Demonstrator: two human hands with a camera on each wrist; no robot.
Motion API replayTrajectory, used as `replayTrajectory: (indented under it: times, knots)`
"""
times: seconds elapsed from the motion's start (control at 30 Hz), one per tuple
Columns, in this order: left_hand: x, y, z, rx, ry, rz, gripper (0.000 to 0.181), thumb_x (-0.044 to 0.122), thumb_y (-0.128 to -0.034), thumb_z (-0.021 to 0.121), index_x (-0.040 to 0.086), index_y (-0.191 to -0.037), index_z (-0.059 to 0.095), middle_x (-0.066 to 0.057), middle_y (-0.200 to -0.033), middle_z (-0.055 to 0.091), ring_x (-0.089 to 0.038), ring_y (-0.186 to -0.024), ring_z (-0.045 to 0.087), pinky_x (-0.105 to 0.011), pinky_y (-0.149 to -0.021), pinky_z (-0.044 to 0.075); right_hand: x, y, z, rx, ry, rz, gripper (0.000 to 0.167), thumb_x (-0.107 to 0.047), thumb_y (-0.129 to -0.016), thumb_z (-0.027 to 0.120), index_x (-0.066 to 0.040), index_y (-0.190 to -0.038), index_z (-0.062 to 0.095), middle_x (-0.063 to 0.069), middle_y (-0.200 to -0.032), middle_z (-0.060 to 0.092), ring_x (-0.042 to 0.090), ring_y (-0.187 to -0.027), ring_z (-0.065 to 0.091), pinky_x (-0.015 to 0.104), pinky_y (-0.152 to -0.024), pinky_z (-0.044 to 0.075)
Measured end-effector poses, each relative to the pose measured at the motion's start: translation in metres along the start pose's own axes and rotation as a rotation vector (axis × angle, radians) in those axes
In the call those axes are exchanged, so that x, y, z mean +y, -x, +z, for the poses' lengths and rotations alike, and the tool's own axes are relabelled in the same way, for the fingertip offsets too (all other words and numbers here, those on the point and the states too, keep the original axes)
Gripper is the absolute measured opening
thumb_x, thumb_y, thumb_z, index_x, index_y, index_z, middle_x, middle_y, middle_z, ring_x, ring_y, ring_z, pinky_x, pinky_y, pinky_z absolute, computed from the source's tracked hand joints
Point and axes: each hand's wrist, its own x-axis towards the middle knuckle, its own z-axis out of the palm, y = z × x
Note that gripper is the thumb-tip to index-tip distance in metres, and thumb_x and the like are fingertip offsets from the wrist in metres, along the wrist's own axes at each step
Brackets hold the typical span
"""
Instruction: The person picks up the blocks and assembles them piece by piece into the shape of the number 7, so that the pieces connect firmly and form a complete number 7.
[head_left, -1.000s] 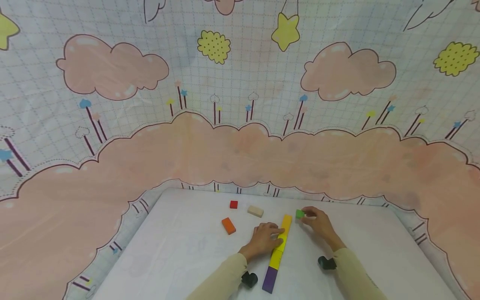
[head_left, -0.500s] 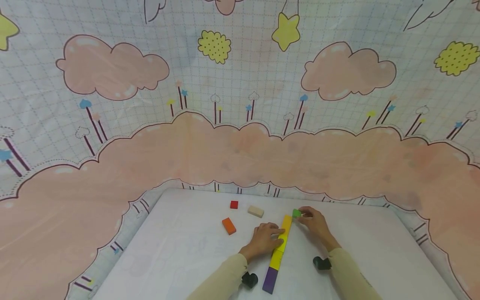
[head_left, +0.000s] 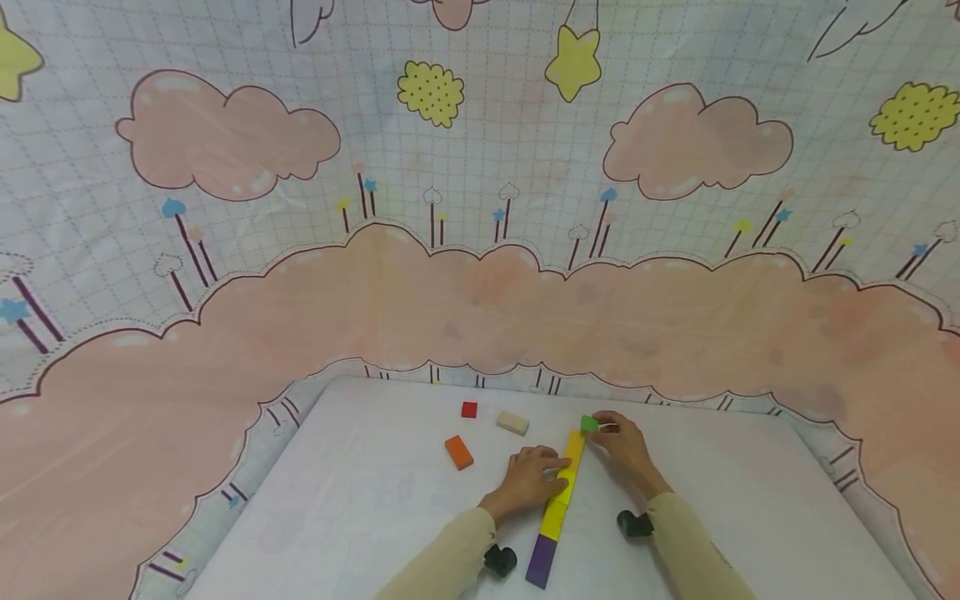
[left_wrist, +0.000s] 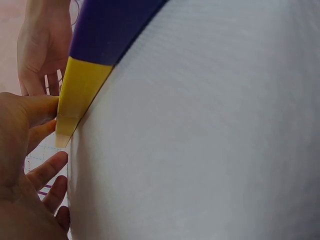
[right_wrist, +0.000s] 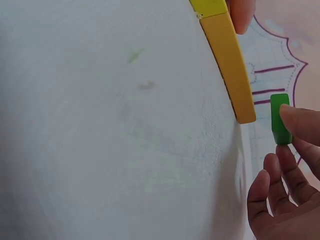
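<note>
Purple block (head_left: 541, 561), smooth and flat-sided, forms the near end of a straight row on the white tabletop (head_left: 337, 500), set end to end with yellow blocks (head_left: 552, 520). The left hand (head_left: 523, 477) touches the yellow stretch with two fingertips, its other fingers loosely spread. An orange oblong (head_left: 458, 452) lies left of it. The right hand (head_left: 628, 446) pinches a small green block (head_left: 588, 424), near the row's far end yet apart from it. Farther left lie a pale oblong (head_left: 512, 423) and a square-faced red block (head_left: 468, 409); behind stretches cloud-printed cloth (head_left: 480, 308).
</note>
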Motion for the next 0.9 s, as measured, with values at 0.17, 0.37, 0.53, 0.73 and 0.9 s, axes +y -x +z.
replayTrajectory:
  times: [0.17, 0.37, 0.53, 0.73, 0.9]
  knots:
    - [0.000, 0.000, 0.000, 0.001, 0.003, -0.001, 0.039, 0.038, -0.0939, 0.064, 0.034, -0.132, 0.062, 0.003, -0.136, 0.057, -0.023, -0.127, 0.046, -0.044, -0.108, 0.035, 0.000, -0.004, 0.003, 0.001, -0.006, 0.012, 0.040, -0.014, -0.092, 0.065, -0.006, -0.130, 0.057, 0.017, -0.131, 0.058, 0.033, -0.118, 0.055, 0.048, -0.101, 0.048]
    - [0.000, 0.001, 0.000, -0.002, 0.002, -0.004, 0.038, 0.038, -0.0943, 0.064, 0.034, -0.133, 0.062, 0.003, -0.136, 0.057, -0.023, -0.127, 0.046, -0.044, -0.108, 0.035, -0.003, -0.008, 0.006, 0.004, -0.015, 0.011, 0.039, -0.014, -0.093, 0.064, -0.007, -0.130, 0.057, 0.016, -0.132, 0.057, 0.033, -0.120, 0.054, 0.049, -0.102, 0.048]
    - [0.001, 0.000, -0.001, -0.003, 0.006, -0.010, 0.039, 0.037, -0.0941, 0.064, 0.034, -0.133, 0.062, 0.003, -0.136, 0.057, -0.022, -0.127, 0.046, -0.044, -0.109, 0.034, -0.003, -0.012, 0.008, -0.002, -0.019, 0.014, 0.040, -0.016, -0.092, 0.065, -0.008, -0.130, 0.057, 0.017, -0.132, 0.058, 0.033, -0.119, 0.055, 0.048, -0.103, 0.047]
    - [0.001, 0.001, -0.001, -0.007, 0.005, -0.010, 0.039, 0.037, -0.0945, 0.064, 0.034, -0.133, 0.061, 0.002, -0.137, 0.057, -0.022, -0.127, 0.046, -0.044, -0.109, 0.034, -0.005, -0.011, 0.010, -0.013, -0.002, 0.033, 0.040, -0.015, -0.093, 0.063, -0.006, -0.131, 0.057, 0.018, -0.133, 0.057, 0.034, -0.119, 0.055, 0.049, -0.102, 0.048]
    - [0.002, 0.001, -0.002, -0.005, 0.002, -0.009, 0.039, 0.037, -0.0944, 0.064, 0.033, -0.133, 0.061, 0.002, -0.137, 0.057, -0.022, -0.127, 0.046, -0.044, -0.109, 0.034, -0.007, -0.009, 0.011, -0.017, 0.002, 0.033, 0.039, -0.015, -0.092, 0.063, -0.005, -0.130, 0.057, 0.019, -0.132, 0.057, 0.034, -0.117, 0.055, 0.049, -0.102, 0.048]
